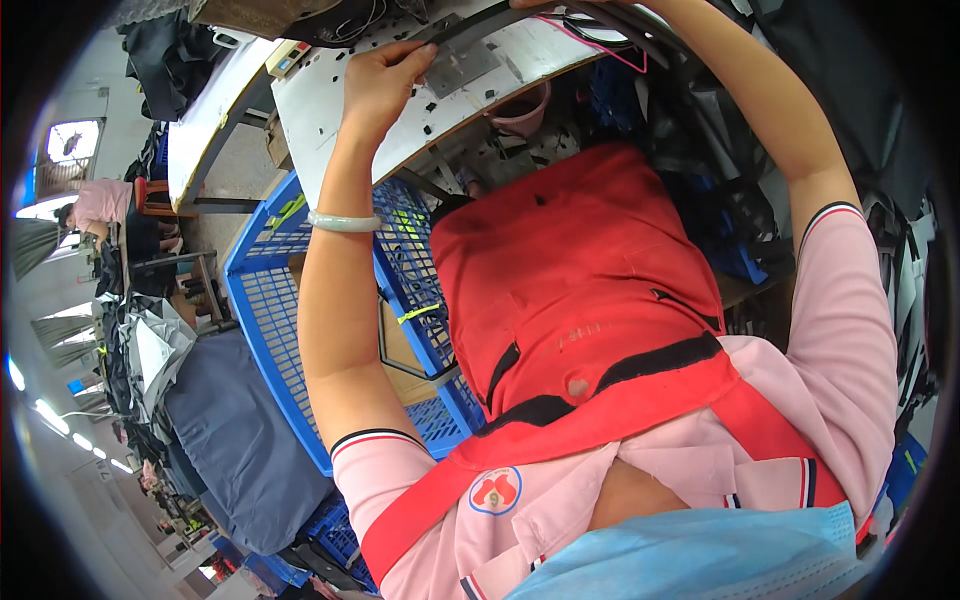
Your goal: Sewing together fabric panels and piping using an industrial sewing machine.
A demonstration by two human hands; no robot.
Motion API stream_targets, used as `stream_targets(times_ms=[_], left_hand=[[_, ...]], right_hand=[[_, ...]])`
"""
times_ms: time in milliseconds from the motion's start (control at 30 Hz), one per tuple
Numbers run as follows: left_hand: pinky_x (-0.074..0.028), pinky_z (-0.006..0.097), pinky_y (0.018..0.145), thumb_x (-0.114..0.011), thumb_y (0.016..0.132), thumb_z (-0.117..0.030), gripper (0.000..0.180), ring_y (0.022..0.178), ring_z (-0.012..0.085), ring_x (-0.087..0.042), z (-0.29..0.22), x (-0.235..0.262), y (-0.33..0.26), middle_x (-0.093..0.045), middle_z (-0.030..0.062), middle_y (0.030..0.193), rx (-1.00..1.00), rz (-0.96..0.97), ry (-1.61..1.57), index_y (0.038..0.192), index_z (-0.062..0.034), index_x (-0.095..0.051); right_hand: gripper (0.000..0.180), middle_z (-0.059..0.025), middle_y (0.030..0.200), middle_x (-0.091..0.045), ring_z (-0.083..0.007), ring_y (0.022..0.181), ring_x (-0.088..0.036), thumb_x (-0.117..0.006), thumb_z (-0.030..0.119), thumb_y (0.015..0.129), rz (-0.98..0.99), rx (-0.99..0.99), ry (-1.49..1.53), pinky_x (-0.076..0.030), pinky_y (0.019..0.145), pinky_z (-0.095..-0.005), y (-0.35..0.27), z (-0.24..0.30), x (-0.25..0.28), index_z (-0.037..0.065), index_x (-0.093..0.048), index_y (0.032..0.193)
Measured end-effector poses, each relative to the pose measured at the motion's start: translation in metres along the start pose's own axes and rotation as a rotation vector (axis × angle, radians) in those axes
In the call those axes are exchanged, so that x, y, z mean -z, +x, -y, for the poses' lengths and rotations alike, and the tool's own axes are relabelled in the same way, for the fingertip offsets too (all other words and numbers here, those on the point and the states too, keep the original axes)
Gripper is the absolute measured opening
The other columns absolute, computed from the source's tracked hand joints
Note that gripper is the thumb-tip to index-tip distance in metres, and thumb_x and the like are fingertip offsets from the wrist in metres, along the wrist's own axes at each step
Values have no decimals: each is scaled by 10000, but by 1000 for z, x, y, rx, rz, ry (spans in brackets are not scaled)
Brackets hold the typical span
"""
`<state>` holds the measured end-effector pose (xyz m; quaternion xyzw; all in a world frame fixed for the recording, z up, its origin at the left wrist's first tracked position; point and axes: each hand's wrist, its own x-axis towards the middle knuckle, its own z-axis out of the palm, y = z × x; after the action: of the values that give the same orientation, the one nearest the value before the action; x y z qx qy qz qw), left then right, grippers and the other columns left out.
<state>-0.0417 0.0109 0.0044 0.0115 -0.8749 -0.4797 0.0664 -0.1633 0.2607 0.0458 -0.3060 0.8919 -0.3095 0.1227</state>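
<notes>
My left hand (378, 88) is over the white work table (318, 112), its thumb and fingers pinched on the near end of a dark, flat strip (478, 25). From there the strip runs up and right toward my right hand (540, 3). Only a sliver of that hand shows at the upper edge, by the strip's far part, and its grip is hidden. Beneath the strip lies a grey metal plate (466, 74) set on the tabletop. Small black scraps (428, 130) are scattered around it.
A blue plastic crate (262, 300) stands left of my lap, below the table edge. Under the table is a pinkish bucket (522, 115). A pink cord (600, 42) loops at the table's right. Dark fabric (250, 430) is piled at left; another person (103, 208) sits farther off.
</notes>
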Motion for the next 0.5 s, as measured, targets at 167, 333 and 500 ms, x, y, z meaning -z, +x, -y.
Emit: stream_targets(times_ms=[167, 333, 500], left_hand=[[-427, 215, 550, -721, 843, -255, 303, 607, 71, -572, 10, 5, 9, -662, 38, 693, 39, -34, -3, 1003, 2, -740], [-398, 207, 525, -722, 840, -240, 285, 561, 61, -518, 8, 9, 17, -635, 26, 662, 32, -20, -75, 996, -3, -744], [-393, 219, 522, -708, 858, -195, 253, 561, 69, -507, 8, 9, 17, -629, 28, 683, 34, -42, -232, 984, 23, -734]], right_hand=[[397, -109, 857, -697, -205, 827, -643, -766, 301, 745, -22, 25, -56, -493, 765, -341, -3, 12, 5, -2, -679, 986], [383, -104, 850, -699, -206, 815, -644, -764, 295, 748, -22, 29, 82, -492, 768, -342, 1, 7, 8, -5, -681, 972], [339, -95, 833, -693, -188, 779, -635, -750, 254, 767, -111, 46, 37, -493, 743, -318, 3, 8, 4, 2, -679, 983]])
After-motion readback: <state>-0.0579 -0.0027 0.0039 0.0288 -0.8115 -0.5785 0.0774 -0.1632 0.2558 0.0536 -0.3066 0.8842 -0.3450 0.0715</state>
